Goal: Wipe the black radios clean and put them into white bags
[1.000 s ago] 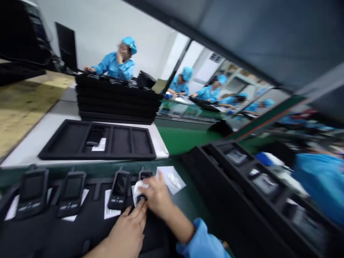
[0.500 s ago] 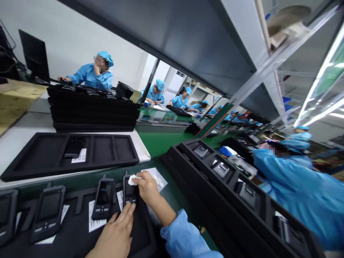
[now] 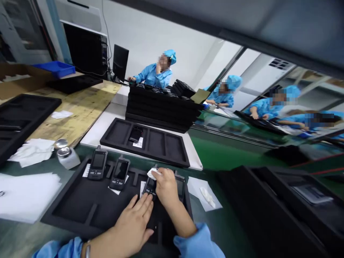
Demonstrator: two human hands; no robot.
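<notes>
Pointing away — device (image 3: 151,185), long axis leaning right.

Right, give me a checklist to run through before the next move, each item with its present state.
1. Left hand on the handheld device: ok, its fingers rest at the device's lower end.
2. White wad in the right hand: ok, gripped at the device's upper part.
3. Device's screen spotless: cannot tell, partly covered and too small.
4. Rightmost device fully in view: not ok, the right hand partly hides it.
5. Metal-topped bottle outside the black tray: ok, beyond its far left corner.
</notes>
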